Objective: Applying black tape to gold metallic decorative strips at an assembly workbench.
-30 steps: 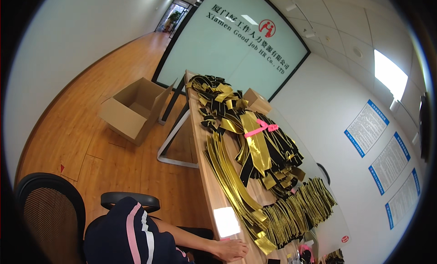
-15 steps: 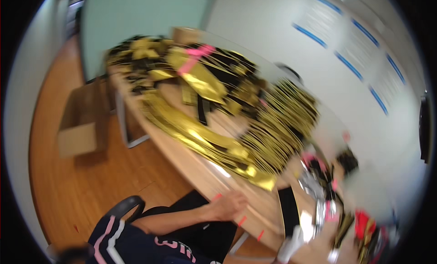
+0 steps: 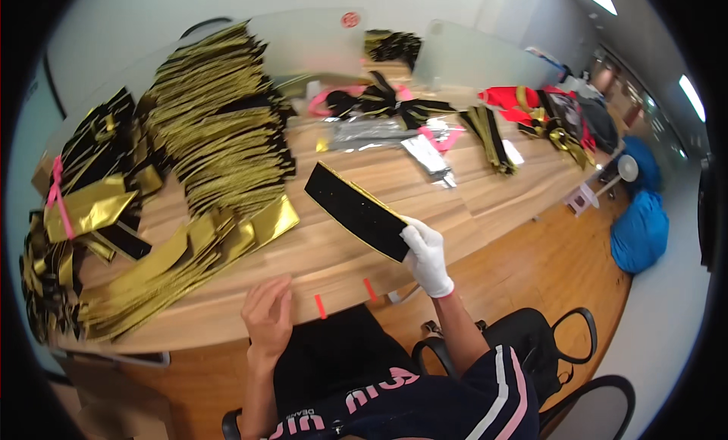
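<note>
A white glove covers my right hand (image 3: 427, 256), which grips one end of a flat black strip with gold edges (image 3: 356, 212). The strip is raised over the table, slanting up to the left, its black face toward me. My left hand (image 3: 268, 311) is bare and holds nothing; its fingers are loosely bent at the table's front edge. Left of it lies a fanned bundle of long gold strips (image 3: 163, 269). Behind that bundle stands a tall stack of folded gold-and-black strips (image 3: 220, 121).
Gold and black pieces tied with a pink ribbon (image 3: 59, 197) lie at the far left. Black bows (image 3: 394, 102), clear packets (image 3: 428, 158) and red items (image 3: 508, 100) lie toward the back and right. Red tape marks (image 3: 321, 306) sit on the wooden table's (image 3: 485, 190) front edge.
The view has swung to the right. The black strip, lying on the table beside my gloved hand before, is now lifted in that hand. My left hand is still near the front edge.
</note>
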### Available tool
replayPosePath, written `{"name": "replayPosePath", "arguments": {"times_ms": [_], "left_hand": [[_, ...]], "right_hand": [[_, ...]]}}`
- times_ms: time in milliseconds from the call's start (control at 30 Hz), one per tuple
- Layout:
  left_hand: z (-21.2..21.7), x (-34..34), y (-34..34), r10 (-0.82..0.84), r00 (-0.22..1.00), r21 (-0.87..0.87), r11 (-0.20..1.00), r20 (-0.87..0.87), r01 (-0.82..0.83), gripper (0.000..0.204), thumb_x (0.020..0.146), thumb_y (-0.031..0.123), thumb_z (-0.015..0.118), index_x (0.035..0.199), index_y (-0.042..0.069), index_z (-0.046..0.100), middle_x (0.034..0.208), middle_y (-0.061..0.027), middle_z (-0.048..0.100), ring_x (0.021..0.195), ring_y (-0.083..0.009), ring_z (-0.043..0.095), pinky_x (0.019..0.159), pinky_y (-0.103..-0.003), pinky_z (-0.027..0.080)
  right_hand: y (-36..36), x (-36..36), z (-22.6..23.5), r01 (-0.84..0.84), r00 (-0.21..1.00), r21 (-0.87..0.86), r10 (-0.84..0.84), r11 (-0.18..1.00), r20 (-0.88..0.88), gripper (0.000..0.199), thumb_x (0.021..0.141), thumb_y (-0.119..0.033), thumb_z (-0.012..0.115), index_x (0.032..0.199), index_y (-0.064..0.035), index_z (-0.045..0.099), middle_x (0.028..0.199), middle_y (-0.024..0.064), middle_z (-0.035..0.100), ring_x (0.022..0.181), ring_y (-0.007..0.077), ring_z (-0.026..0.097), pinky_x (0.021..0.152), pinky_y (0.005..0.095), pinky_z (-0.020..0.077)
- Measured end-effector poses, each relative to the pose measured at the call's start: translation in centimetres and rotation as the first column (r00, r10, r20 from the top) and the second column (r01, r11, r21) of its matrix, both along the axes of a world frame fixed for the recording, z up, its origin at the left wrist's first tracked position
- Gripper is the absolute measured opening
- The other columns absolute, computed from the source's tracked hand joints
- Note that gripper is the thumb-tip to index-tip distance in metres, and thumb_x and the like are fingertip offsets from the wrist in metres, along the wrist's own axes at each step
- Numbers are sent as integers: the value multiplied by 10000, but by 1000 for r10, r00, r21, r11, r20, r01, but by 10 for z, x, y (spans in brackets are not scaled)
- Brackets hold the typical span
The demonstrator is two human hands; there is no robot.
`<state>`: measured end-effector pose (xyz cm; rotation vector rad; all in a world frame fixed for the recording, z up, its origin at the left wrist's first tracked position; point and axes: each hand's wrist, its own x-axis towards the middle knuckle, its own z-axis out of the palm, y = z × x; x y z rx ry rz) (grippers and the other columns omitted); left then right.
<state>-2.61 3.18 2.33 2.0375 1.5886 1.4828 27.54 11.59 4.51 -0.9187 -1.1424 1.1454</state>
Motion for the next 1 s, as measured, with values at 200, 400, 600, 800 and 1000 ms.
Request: {"name": "replayPosePath", "arguments": {"times_ms": [200, 400, 600, 800, 1000], "left_hand": [[20, -15, 7, -204, 433, -44, 866, 878, 497, 628, 909, 35, 765, 1461, -57, 482, 1466, -158, 590, 1283, -256, 627, 1048, -433, 547], [44, -38, -5, -223, 292, 99, 918, 930, 383, 641, 858, -35, 739, 1448, -58, 491, 1391, -166, 619, 1282, -239, 620, 1082, -428, 520], [65, -52, -3, -308, 73, 251, 872, 948, 420, 611, 887, -71, 695, 1468, -82, 506, 1319, -167, 678, 1175, -205, 675, 981, -395, 590], [45, -54, 5, -168, 501, 85, 979, 849, 185, 393, 951, -34, 741, 1331, -73, 649, 1059, -120, 766, 821, -143, 744, 733, -272, 630], [57, -58, 6, -147, 539, 111, 989, 829, 98, 462, 924, -74, 749, 1365, -93, 612, 1081, -110, 761, 897, -142, 735, 801, -256, 597]], "right_hand": [[-28, -32, 40, -193, 955, -7, 189, 981, 227, 320, 978, -58, 578, 1230, 66, 732, 956, 28, 721, 847, 73, 610, 784, 250, 509], [-29, -54, 36, -235, 921, -111, 257, 966, 293, 304, 962, -34, 593, 1208, 57, 747, 870, 0, 680, 788, 59, 568, 721, 221, 470], [-16, -58, 37, -230, 909, -128, 260, 965, 325, 338, 953, -47, 612, 1247, 79, 721, 931, -2, 681, 812, 52, 564, 740, 224, 474], [-8, -63, 69, -302, 868, -135, 330, 944, 370, 461, 849, 11, 731, 1302, 78, 685, 1085, 80, 753, 858, 66, 637, 789, 251, 554], [16, -82, 108, -555, 522, 281, 64, 783, 850, 285, 815, 31, 795, 1099, 15, 769, 924, 121, 772, 780, 185, 717, 728, 301, 558]]}}
